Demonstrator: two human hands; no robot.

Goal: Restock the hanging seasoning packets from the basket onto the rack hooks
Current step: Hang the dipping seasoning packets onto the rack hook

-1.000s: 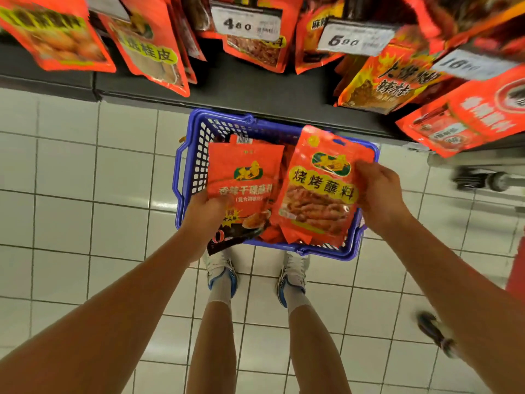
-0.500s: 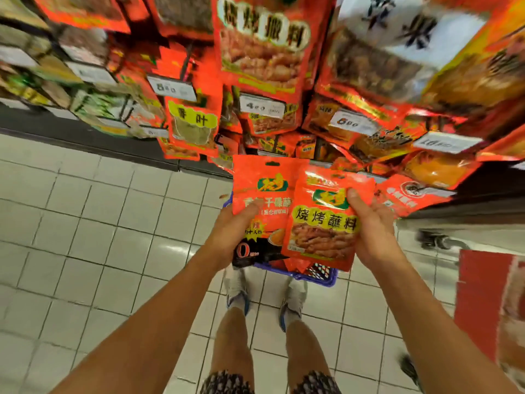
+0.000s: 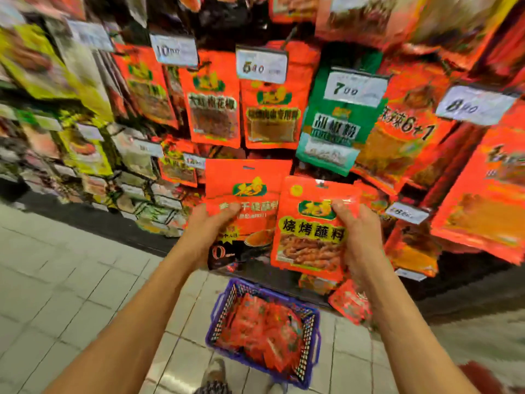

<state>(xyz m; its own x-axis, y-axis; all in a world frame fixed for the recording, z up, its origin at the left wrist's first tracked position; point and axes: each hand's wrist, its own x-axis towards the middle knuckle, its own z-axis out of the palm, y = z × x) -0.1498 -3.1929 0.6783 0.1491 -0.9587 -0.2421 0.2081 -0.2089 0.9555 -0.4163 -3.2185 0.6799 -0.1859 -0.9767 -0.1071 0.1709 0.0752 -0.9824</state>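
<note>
Hands [image 3: 211, 223] [image 3: 352, 223] grip packets [image 3: 250, 191] [image 3: 309, 237] | basket [image 3: 262, 331] below (floor)

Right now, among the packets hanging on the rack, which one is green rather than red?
The green packet under the 7.00 price tag, hanging right of centre above the right hand. Its neighbours on both sides are red-orange; only it has a green front.

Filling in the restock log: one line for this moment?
left hand: holds red packet | right hand: holds barbecue packet | basket: on floor, packets inside | hung: none yet
</note>
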